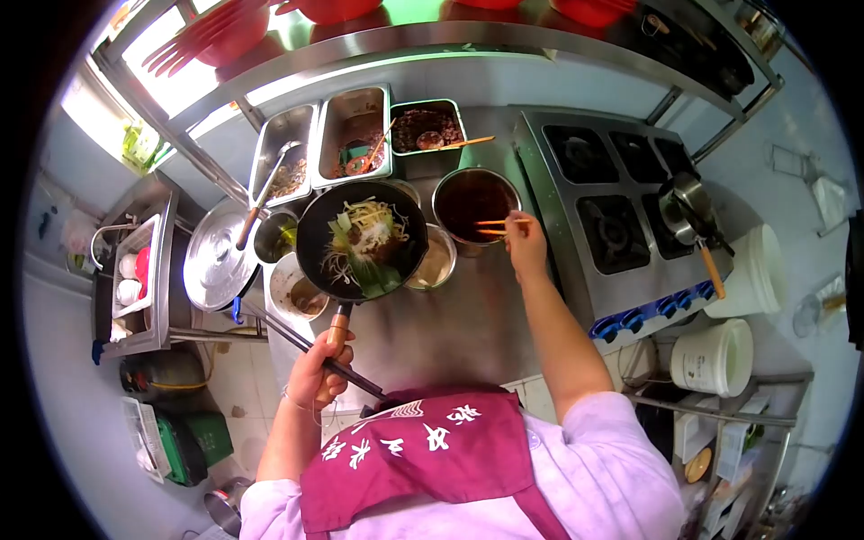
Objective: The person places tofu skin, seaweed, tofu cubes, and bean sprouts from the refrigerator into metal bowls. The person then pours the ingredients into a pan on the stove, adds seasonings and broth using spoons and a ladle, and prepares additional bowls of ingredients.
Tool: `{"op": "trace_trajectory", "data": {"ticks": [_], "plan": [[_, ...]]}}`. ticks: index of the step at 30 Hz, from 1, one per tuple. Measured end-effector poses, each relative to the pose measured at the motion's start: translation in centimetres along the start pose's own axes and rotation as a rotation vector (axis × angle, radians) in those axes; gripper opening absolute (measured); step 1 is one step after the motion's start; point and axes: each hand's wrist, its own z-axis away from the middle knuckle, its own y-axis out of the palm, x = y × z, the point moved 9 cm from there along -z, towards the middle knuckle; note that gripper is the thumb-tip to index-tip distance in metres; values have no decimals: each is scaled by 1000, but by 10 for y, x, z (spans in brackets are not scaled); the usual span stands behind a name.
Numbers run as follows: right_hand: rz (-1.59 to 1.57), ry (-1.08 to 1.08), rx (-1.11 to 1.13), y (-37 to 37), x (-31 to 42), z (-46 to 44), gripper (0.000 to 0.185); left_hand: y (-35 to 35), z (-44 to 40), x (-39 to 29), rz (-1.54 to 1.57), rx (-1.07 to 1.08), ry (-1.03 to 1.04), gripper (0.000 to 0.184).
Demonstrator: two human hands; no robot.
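My left hand (pixel 317 371) is wrapped around the wooden handle of a black frying pan (pixel 313 232), held above the containers on the steel counter. In the pan lie bean sprouts (pixel 349 220), green leaves (pixel 378 279), a white heap and some brown sauce. My right hand (pixel 524 238) is closed on two thin orange sticks that look like chopsticks (pixel 490 222). Their tips reach over the rim of a metal pot (pixel 441 184) of dark red sauce (pixel 472 198). A bowl with pale contents (pixel 434 261) is partly hidden behind the pan.
Steel trays (pixel 355 101) with ladles stand at the back, beside a dark sauce tray (pixel 427 121). At left lie a round lid (pixel 216 261) and a sink (pixel 162 270). On the right, a gas stove (pixel 585 180) bears a saucepan (pixel 688 202). A metal shelf (pixel 450 40) crosses above.
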Motion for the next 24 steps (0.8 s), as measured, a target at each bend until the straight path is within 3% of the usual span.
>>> {"op": "trace_trajectory", "data": {"ticks": [2, 4, 5, 10, 12, 13, 21, 24], "plan": [[-111, 135, 27, 17, 3, -12, 23, 5, -5, 3, -2, -26, -34, 31], [230, -275, 26, 29, 42, -21, 21, 7, -11, 5, -6, -5, -53, 29], [214, -320, 102, 39, 39, -28, 24, 9, -13, 8, -5, 18, -68, 28], [326, -237, 285, 45, 32, -58, 28, 15, -16, 8, -16, -4, -54, 28], [164, -58, 291, 36, 28, -57, 29, 16, -17, 9, -15, -13, -51, 28], [188, -156, 271, 40, 26, -57, 29, 15, -18, 9, -20, -29, -50, 28], [76, -117, 268, 59, -1, -44, 27, 13, -25, 13, -4, -56, -49, 28], [-47, 6, 279, 58, -14, -43, 27, 14, -28, 14, -3, -64, -49, 28]]}}
